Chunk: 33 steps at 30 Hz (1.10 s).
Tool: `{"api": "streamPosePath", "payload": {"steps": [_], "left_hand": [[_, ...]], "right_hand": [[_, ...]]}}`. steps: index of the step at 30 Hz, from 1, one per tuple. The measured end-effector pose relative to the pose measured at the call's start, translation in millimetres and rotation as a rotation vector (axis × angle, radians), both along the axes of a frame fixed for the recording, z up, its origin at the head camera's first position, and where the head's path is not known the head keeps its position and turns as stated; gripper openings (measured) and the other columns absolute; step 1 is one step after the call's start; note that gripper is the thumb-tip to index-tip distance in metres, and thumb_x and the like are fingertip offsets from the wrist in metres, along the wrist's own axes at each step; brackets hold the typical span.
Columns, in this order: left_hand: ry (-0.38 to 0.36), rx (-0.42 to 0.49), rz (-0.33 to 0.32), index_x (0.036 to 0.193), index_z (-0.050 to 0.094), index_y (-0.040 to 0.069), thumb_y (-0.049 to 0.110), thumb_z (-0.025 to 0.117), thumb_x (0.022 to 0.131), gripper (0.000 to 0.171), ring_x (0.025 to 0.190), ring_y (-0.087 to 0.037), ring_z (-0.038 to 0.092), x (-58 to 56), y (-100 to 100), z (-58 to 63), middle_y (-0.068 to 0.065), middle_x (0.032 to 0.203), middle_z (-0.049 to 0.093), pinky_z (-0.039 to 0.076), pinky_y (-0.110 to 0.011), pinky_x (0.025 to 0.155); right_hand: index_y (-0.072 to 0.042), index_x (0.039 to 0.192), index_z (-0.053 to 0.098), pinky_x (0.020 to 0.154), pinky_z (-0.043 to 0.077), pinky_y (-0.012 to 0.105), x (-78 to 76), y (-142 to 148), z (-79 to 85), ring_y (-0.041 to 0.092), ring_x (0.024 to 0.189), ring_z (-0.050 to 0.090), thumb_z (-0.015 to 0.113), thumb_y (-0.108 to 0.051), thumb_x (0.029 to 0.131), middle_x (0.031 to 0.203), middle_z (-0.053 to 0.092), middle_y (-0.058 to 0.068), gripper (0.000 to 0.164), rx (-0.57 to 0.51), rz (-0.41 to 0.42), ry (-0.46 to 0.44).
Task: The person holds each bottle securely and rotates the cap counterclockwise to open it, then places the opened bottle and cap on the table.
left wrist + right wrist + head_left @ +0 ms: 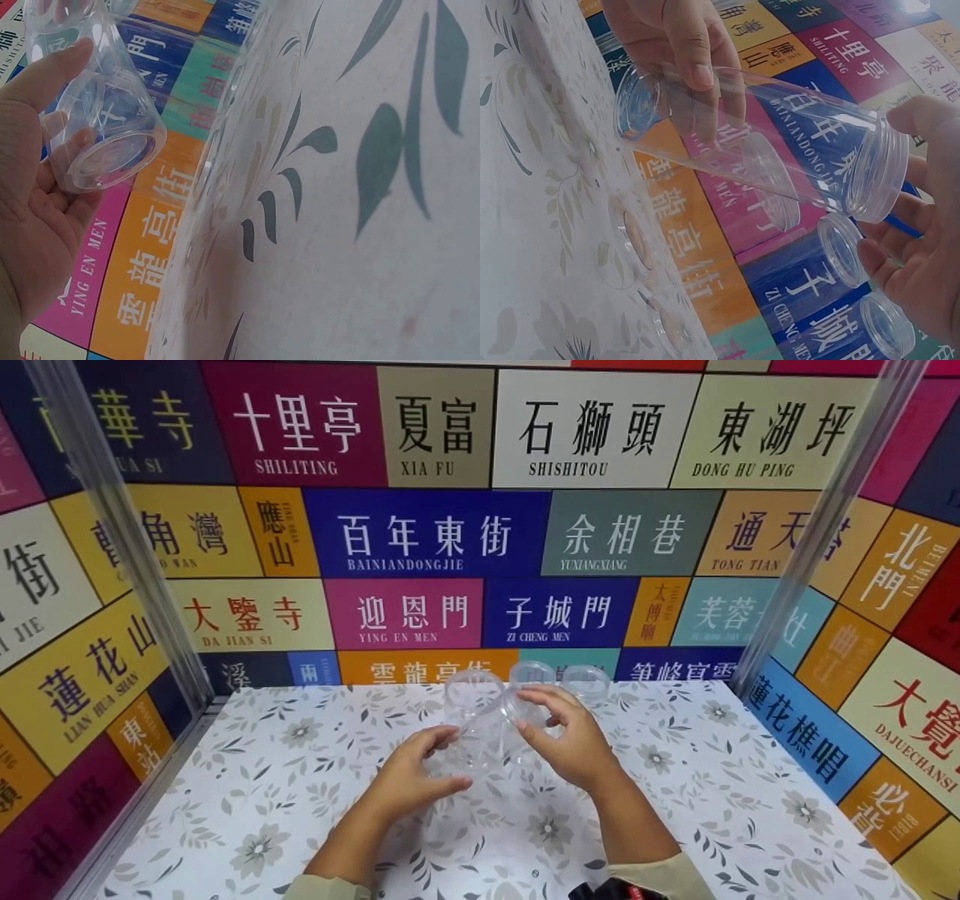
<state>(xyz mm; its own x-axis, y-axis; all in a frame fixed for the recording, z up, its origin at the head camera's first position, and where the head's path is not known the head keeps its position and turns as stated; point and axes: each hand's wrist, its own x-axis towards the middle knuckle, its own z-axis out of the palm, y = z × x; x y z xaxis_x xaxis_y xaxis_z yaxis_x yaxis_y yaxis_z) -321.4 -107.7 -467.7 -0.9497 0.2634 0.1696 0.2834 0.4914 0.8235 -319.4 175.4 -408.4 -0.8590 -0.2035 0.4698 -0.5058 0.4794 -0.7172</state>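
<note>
A clear plastic jar [810, 142] is tilted between my two hands above the table. My right hand [566, 735] grips its ringed mouth end, thumb and fingers on either side. Around the lower part of the jar curl the thumb and fingers of my left hand [412, 776]; the fingers show through the clear wall in the right wrist view. The round base [116, 161] is turned down toward the left hand. Whether a lid sits on this jar I cannot tell. Just behind it another clear jar [474, 690] stands upright.
Two more clear jars, one [532, 671] behind my right fingers and one [586, 682] to its right, stand at the table's back edge. Flower-patterned white cloth covers the table [300, 802]. Colourful lettered panels [427, 532] and clear corner posts [817, 502] enclose it.
</note>
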Motion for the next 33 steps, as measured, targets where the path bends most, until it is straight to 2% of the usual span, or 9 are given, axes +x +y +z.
{"api": "streamPosePath", "payload": {"steps": [7, 13, 16, 19, 22, 27, 33], "left_hand": [[0.017, -0.003, 0.005, 0.151, 0.057, 0.034, 0.056, 0.092, 0.078, 0.084, 0.144, -0.024, 0.057, 0.0, 0.2, -1.8, 0.008, 0.149, 0.065, 0.043, -0.053, 0.126], [0.02, -0.006, 0.002, 0.151, 0.057, 0.034, 0.056, 0.092, 0.078, 0.084, 0.144, -0.024, 0.057, -0.1, 0.3, -2.5, 0.008, 0.149, 0.065, 0.043, -0.053, 0.126], [0.019, -0.006, 0.002, 0.151, 0.057, 0.034, 0.056, 0.092, 0.079, 0.084, 0.144, -0.025, 0.057, -0.1, -0.1, -2.4, 0.007, 0.149, 0.065, 0.043, -0.054, 0.126], [0.019, -0.01, 0.006, 0.151, 0.057, 0.035, 0.057, 0.092, 0.078, 0.084, 0.143, -0.025, 0.057, 0.0, -0.2, -2.1, 0.007, 0.149, 0.065, 0.043, -0.053, 0.126], [0.022, -0.011, 0.004, 0.151, 0.057, 0.035, 0.058, 0.092, 0.078, 0.084, 0.144, -0.025, 0.057, 0.2, -0.1, -1.7, 0.007, 0.149, 0.065, 0.043, -0.054, 0.126], [0.004, -0.008, 0.007, 0.151, 0.056, 0.037, 0.059, 0.091, 0.077, 0.084, 0.145, -0.025, 0.056, 0.9, 0.5, -0.8, 0.008, 0.151, 0.064, 0.042, -0.055, 0.127], [0.012, -0.007, 0.0, 0.151, 0.057, 0.035, 0.057, 0.091, 0.079, 0.083, 0.145, -0.026, 0.056, 1.5, 0.6, -1.0, 0.007, 0.15, 0.064, 0.042, -0.056, 0.126]], "right_hand": [[-0.031, 0.138, 0.071, 0.107, 0.054, 0.049, 2.2, 0.4, -0.3, 0.017, 0.144, 0.056, 0.072, -0.011, 0.095, 0.152, 0.063, -0.011, 0.048, -0.018, 0.036, 0.032], [-0.031, 0.138, 0.071, 0.108, 0.053, 0.053, 2.2, 0.4, -0.2, 0.018, 0.145, 0.056, 0.069, -0.006, 0.093, 0.152, 0.063, -0.011, 0.052, -0.027, 0.037, 0.034], [-0.031, 0.139, 0.07, 0.108, 0.053, 0.052, 2.3, 0.5, 0.4, 0.018, 0.144, 0.056, 0.07, -0.005, 0.093, 0.152, 0.063, -0.01, 0.053, -0.03, 0.044, 0.028], [-0.032, 0.14, 0.069, 0.107, 0.053, 0.051, 2.2, 0.4, 1.3, 0.02, 0.14, 0.057, 0.074, -0.013, 0.095, 0.152, 0.062, -0.009, 0.049, -0.035, 0.033, 0.012], [-0.032, 0.141, 0.068, 0.101, 0.054, 0.05, 1.3, 0.4, 1.6, 0.022, 0.131, 0.059, 0.078, -0.029, 0.097, 0.15, 0.062, -0.007, 0.045, -0.029, -0.012, -0.011], [-0.034, 0.14, 0.068, 0.087, 0.055, 0.039, -0.9, 0.2, 0.5, 0.02, 0.113, 0.059, 0.076, -0.05, 0.096, 0.145, 0.063, -0.005, 0.048, 0.034, -0.101, -0.066], [-0.034, 0.138, 0.069, 0.078, 0.054, 0.035, 0.0, -0.6, 0.3, 0.024, 0.096, 0.058, 0.076, -0.055, 0.095, 0.136, 0.066, 0.001, 0.048, 0.033, -0.121, -0.106]]}}
